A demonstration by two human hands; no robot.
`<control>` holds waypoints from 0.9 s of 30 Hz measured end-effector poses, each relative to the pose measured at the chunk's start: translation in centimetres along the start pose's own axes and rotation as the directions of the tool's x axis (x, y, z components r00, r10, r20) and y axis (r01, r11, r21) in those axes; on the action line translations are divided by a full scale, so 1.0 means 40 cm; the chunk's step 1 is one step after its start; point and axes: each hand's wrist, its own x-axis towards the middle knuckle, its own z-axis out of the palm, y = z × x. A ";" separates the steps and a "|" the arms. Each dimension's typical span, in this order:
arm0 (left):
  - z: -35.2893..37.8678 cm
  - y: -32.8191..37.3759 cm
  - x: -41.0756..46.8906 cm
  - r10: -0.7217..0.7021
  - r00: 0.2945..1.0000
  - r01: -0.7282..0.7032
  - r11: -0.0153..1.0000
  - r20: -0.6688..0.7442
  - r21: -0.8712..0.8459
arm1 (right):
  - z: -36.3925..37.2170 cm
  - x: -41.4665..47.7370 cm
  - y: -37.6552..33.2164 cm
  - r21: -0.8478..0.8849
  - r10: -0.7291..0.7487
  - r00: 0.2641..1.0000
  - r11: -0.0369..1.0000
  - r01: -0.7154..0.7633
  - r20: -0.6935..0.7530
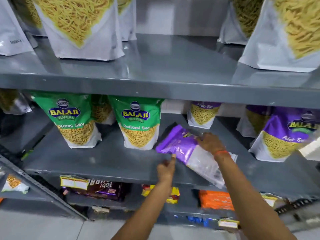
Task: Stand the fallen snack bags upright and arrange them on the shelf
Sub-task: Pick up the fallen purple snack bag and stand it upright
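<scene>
Middle shelf (107,163), grey steel. One purple bag (183,148) lies flat on it, just past centre toward 4 o'clock of the view. All other bags in sight stand: two green bags (136,125) at 9 to 10 o'clock of the fallen one, a small purple bag (203,115) behind it at 12 to 1, a large purple bag (284,135) at 3. Top shelf bags upright too.

Progress, by my reading: most of the row is set; this bag looks like the only one down in view. Left to do: lift it, stand it on its base, line it up in the gap between green and purple rows.

Orientation: long axis runs 10 to 4 o'clock. Purple top end points to 10, toward the back left; clear bottom end points to 4 and overhangs the shelf's front lip.

Right hand (210,142) rests palm-down on the bag's middle, fingers spread over it, pressing rather than pinching as far as I can tell. Left hand (166,168) is at the near purple edge, thumb tip touching it, other fingers curled loosely, nothing held.
</scene>
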 end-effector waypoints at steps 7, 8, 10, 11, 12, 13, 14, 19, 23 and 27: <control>0.143 -0.007 -0.043 -0.143 0.990 0.133 0.946 -0.012 -0.295 | -0.054 0.043 0.166 0.209 0.014 0.983 0.976 -0.053 0.186; 0.141 -0.003 -0.047 -0.152 0.988 0.138 0.935 -0.017 -0.326 | -0.050 0.058 0.177 0.268 0.037 0.981 0.959 -0.089 0.192; 0.136 0.008 -0.052 -0.165 0.986 0.152 0.933 -0.011 -0.327 | -0.011 0.085 0.246 0.437 0.045 0.978 0.890 -0.133 0.205; 0.139 0.018 -0.053 -0.147 0.989 0.140 0.933 0.004 -0.330 | 0.009 0.086 0.277 0.498 0.085 0.971 0.846 -0.189 0.224; 0.144 0.032 -0.056 -0.113 0.993 0.114 0.938 0.021 -0.328 | 0.024 0.080 0.300 0.592 0.142 0.964 0.766 -0.252 0.226; 0.152 0.051 -0.058 -0.060 0.997 0.069 0.947 0.038 -0.315 | 0.022 0.077 0.308 0.684 0.159 0.968 0.685 -0.251 0.195; 0.160 0.075 -0.065 0.005 0.998 0.016 0.953 0.070 -0.303 | 0.008 0.077 0.299 0.775 0.127 0.984 0.605 -0.180 0.129; 0.223 0.197 -0.046 0.325 0.937 -0.303 0.939 0.129 -0.164 | -0.072 0.111 0.258 0.842 0.037 0.974 0.511 0.174 -0.224; 0.235 0.204 0.018 0.418 0.883 -0.431 0.902 0.212 0.018 | -0.021 0.117 0.296 0.799 0.029 0.964 0.565 0.203 -0.265; 0.261 0.141 -0.020 0.526 0.850 -0.520 0.833 0.022 0.189 | -0.004 0.097 0.302 0.808 0.003 0.973 0.557 0.192 -0.232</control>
